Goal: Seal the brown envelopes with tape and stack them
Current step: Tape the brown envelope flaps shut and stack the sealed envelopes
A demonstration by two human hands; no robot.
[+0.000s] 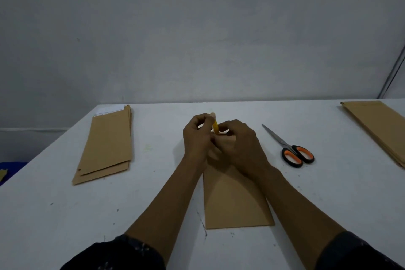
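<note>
Both hands, left (pixel 197 136) and right (pixel 238 140), pinch a yellow tape roll (pixel 215 127) above a brown envelope (pixel 234 199)

No text, label, brand, number or sign can be read anywhere. The white sheet (pixel 109 110) poking out of the top of the envelope stack (pixel 105 144) near the tabletop's far left corner carries a faint row of marks along its edge, too small and blurred to make out. The brown envelopes show plain faces.
</note>
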